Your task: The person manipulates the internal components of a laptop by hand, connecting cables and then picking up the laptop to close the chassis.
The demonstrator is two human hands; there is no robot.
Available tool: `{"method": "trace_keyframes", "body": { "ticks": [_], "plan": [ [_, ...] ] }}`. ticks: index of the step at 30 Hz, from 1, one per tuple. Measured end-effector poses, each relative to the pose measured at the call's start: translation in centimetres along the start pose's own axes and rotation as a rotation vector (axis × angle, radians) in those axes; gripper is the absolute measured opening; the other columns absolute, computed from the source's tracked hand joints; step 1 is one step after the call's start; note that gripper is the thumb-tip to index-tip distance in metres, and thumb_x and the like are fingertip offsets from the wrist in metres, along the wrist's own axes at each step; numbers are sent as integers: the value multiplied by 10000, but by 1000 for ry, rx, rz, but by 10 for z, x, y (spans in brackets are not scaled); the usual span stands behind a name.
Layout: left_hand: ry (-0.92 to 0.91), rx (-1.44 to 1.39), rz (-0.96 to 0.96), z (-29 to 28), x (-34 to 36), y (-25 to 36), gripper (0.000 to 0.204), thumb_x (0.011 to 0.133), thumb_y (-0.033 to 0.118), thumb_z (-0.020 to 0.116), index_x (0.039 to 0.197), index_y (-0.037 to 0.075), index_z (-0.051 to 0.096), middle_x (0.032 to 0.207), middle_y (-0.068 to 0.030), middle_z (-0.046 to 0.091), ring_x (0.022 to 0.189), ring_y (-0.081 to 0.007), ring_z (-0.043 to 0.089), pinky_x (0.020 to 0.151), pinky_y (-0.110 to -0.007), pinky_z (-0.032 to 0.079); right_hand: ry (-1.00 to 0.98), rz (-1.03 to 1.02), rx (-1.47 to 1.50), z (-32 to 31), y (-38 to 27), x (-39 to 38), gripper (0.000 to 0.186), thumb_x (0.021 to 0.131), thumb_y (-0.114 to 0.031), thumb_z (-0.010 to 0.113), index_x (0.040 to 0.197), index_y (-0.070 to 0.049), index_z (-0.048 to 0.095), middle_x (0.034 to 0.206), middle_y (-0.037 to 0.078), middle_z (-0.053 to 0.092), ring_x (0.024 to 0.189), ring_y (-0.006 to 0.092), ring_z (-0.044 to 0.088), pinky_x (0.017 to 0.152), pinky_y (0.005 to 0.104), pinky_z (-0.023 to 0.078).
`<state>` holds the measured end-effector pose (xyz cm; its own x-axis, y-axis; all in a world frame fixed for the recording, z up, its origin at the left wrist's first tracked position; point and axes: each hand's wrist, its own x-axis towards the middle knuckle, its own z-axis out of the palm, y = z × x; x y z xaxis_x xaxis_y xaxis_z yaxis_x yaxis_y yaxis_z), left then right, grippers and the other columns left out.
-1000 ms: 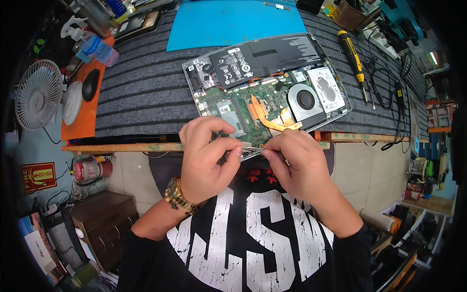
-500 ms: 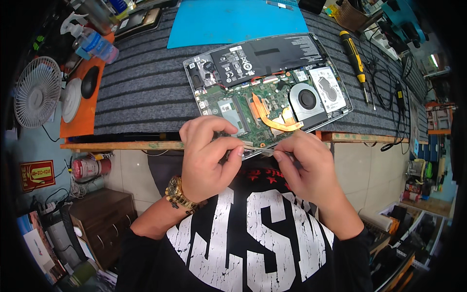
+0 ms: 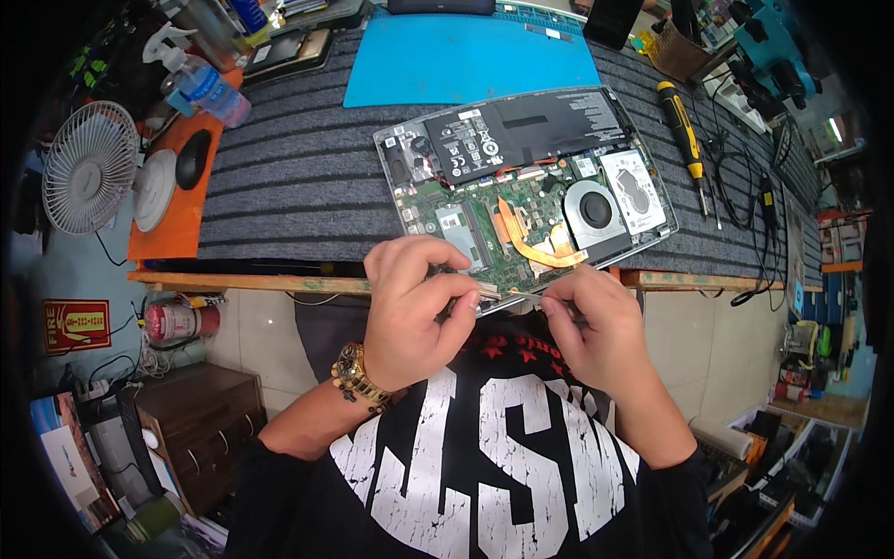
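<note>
An opened laptop base point(image 3: 610, 252) lies at an angle on the bench, its near edge at my hands. Its black battery point(image 3: 521, 140), green circuit board point(image 3: 510, 277), copper heat pipe point(image 3: 526, 250), round fan point(image 3: 590, 211) and silver-cased drive point(image 3: 636, 193) are exposed. At the near left corner, my left hand point(image 3: 414, 307) is closed in a pinch; a slim silvery piece point(image 3: 488, 290) shows by its fingertips. My right hand point(image 3: 596, 326) pinches just beyond the near edge, thumb against forefinger. Whatever it holds is too small to make out.
A blue work mat point(image 3: 466, 61) lies behind the laptop. To the right are a yellow-and-black screwdriver point(image 3: 684, 135) and black cables point(image 3: 768, 224). A white fan point(image 3: 91, 168) and a spray bottle point(image 3: 209, 93) stand at the left. The bench's wooden edge point(image 3: 251, 279) runs along the front.
The whole view has shifted, so the bench sits lower and slightly right. My hands are slightly farther apart, and the thin metallic piece spanning them no longer shows reaching my right fingertips.
</note>
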<state>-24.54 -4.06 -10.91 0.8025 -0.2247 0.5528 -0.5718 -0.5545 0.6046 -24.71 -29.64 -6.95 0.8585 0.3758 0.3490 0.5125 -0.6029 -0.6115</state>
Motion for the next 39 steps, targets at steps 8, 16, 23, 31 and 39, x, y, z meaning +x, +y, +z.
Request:
{"method": "trace_keyframes", "body": {
  "ticks": [8, 16, 23, 31, 39],
  "plan": [
    [-5, 1, -10, -1, 2, 2, 110, 857, 74, 835, 952, 94, 785, 1164, -47, 723, 1179, -310, 653, 1061, -487, 392, -17, -29, 63, 11, -6, 7, 157, 910, -7, 839, 969, -65, 706, 865, 85, 707, 756, 343, 682, 715, 444, 521],
    [2, 0, -11, 0, 1, 3, 96, 860, 78, 832, 943, 94, 786, 1159, -47, 723, 1176, -308, 652, 1066, -482, 387, -14, 38, 31, 0, -1, -1, 136, 926, 9, 826, 977, -47, 713, 868, 93, 707, 752, 305, 680, 698, 423, 522],
    [-3, 17, -1, 0, 3, 3, 92, 863, 82, 830, 947, 97, 797, 1149, -43, 721, 1161, -306, 649, 1050, -476, 393, 2, -4, 68, 9, -5, 3, 140, 934, -27, 832, 973, -72, 705, 881, 86, 699, 782, 335, 688, 726, 441, 531],
    [-19, 39, 4, -2, 3, 4, 68, 894, 65, 817, 955, 73, 788, 1137, -77, 715, 1138, -321, 645, 1045, -466, 425, 0, 18, 38, 6, -4, 2, 134, 941, -32, 828, 974, -74, 705, 887, 89, 702, 788, 342, 690, 735, 454, 535],
    [-21, 45, 9, -2, 3, 5, 72, 889, 60, 816, 953, 74, 786, 1144, -83, 713, 1128, -321, 645, 1035, -462, 432, 12, 21, 111, 8, -6, 1, 128, 939, -29, 823, 972, -67, 706, 885, 96, 701, 792, 344, 699, 728, 457, 537]
  ]
}}
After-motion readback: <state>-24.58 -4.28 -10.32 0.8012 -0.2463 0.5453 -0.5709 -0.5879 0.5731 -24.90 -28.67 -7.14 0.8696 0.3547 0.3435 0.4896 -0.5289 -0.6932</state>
